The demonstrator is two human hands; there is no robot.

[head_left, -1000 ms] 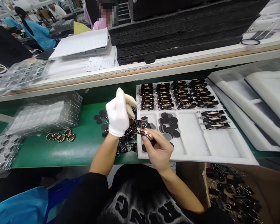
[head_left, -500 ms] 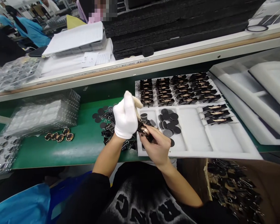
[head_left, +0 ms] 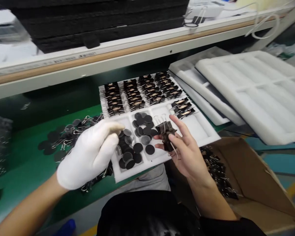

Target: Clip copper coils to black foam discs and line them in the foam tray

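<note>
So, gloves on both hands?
No, the left hand wears a white fabric glove, while the right hand, holding a dark clipped piece with silver wire handles, is bare.

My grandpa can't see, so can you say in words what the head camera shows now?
A bare right hand holds black binder clips by a white tray, while a white-gloved left hand is beside the tray's round black discs. Rows of clips lie at the tray's far end, and a cardboard box below holds more clips.

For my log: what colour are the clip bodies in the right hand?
Black: the clip bodies in the right hand show best in the head view.
</note>
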